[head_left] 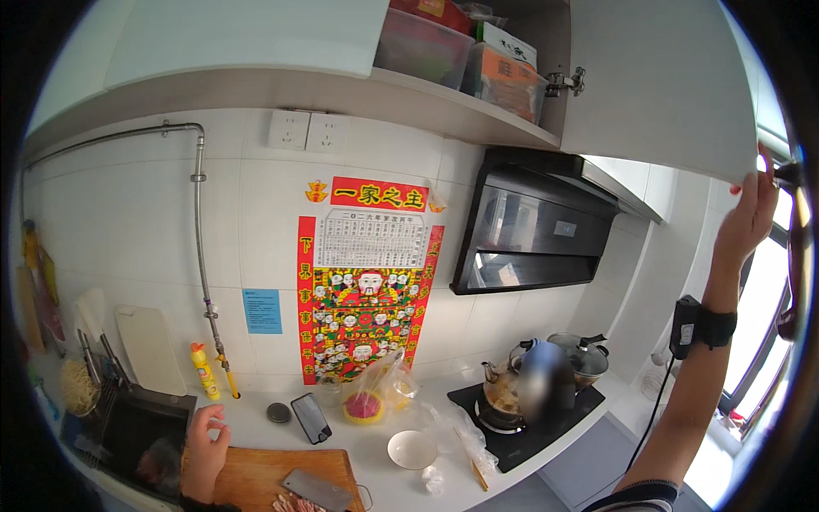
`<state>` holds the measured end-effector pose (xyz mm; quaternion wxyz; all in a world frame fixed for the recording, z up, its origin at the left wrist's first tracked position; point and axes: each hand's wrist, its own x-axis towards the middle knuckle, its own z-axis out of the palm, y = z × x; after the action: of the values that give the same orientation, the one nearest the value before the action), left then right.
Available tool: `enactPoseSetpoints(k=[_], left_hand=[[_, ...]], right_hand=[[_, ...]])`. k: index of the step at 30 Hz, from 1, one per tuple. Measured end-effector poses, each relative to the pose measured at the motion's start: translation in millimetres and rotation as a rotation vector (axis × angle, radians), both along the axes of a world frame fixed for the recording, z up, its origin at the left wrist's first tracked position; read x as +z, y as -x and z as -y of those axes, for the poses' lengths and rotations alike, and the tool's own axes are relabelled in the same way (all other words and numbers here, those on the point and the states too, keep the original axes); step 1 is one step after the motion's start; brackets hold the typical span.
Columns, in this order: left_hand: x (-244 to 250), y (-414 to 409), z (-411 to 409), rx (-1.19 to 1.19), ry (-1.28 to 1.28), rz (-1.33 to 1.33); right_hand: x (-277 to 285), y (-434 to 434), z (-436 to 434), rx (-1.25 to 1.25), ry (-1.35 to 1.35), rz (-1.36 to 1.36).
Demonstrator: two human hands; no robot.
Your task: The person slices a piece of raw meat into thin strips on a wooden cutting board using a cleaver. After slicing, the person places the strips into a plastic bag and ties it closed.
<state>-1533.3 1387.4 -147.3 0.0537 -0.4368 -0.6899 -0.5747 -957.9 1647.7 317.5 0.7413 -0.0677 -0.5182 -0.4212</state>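
My right hand (748, 208) is raised at the far right, its fingers around the lower outer corner of the open wall cabinet door (659, 83). A dark band with a small black device (687, 326) and cable is on that wrist. Inside the cabinet are two clear plastic bins (422, 48) with packages. My left hand (208, 438) holds nothing, fingers apart and slightly curled, over the left edge of a wooden cutting board (256, 467). A cleaver (317, 489) lies flat on the board beside sliced meat (296, 504).
A white bowl (412, 450), smartphone (311, 417), bagged fruit (363, 406) and chopsticks (472, 462) lie on the counter. Right, a kettle (502, 384) and lidded pot (579, 355) stand on the hob, partly behind a blurred patch. The range hood (534, 224) juts out above; the sink (141, 435) is left.
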Motion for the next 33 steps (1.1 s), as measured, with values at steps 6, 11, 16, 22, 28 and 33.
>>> enactPoseSetpoints(k=[6,11,16,22,28,33], left_hand=[[12,-20,-40,-0.099,0.023,0.074],[12,-24,-55,-0.130,0.023,0.034],[16,-24,-60,-0.092,0.055,-0.024],[10,-18,-19,0.100,0.093,0.156],[-67,22,46,0.250,0.187,-0.073],[-55,12,80,0.287,0.213,0.012]], right_hand=[[-10,-86,-49,-0.077,0.260,-0.213],[-24,-59,-57,-0.106,0.228,-0.266],[-26,55,-51,-0.132,0.073,0.134],[4,210,-83,0.151,0.576,0.556],[87,264,-148,0.012,0.553,0.486],[106,279,-154,-0.029,0.683,0.406]])
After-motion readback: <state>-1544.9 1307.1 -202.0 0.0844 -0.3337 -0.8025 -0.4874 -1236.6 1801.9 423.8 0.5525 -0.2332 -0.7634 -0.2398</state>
